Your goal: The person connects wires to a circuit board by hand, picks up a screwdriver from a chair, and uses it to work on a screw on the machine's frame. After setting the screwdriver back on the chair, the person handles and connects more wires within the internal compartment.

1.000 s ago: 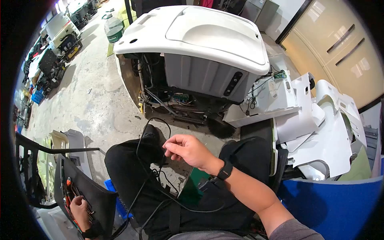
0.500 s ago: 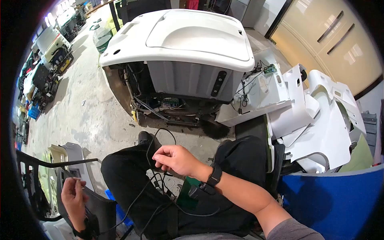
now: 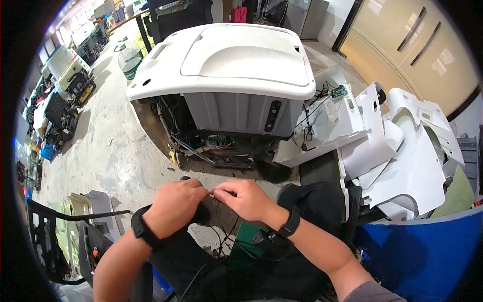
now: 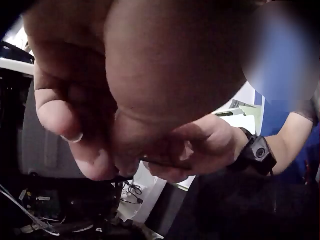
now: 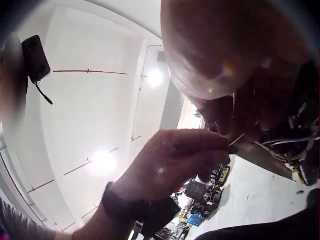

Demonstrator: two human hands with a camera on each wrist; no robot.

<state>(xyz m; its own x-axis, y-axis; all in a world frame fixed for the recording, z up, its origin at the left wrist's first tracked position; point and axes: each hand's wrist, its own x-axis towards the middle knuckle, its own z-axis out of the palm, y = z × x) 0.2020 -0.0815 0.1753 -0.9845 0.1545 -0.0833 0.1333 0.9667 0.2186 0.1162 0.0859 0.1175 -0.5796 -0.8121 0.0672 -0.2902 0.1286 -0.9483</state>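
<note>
In the head view my left hand (image 3: 176, 204) and right hand (image 3: 249, 201) meet fingertip to fingertip above my lap. The right hand pinches the end of a thin black cable (image 4: 159, 162), seen between the hands in the left wrist view. Its lower length hangs in loops between my legs. The left thumb and fingers pinch a thin light-coloured piece (image 5: 236, 140), small as a sliver in the right wrist view; I cannot tell its kind. A green board (image 3: 245, 236) lies under the cable, below the right hand.
Ahead stands a white-topped machine (image 3: 246, 55) with its front open and wiring exposed. White shell panels (image 3: 402, 156) are piled at the right beside a blue bin (image 3: 417, 256). A black chair arm (image 3: 85, 216) and a dark tool pouch (image 3: 90, 249) are at the left.
My left hand has come up from the tool pouch at the left, across to the right hand's fingertips. The right hand still pinches the cable. The view has shifted slightly.
</note>
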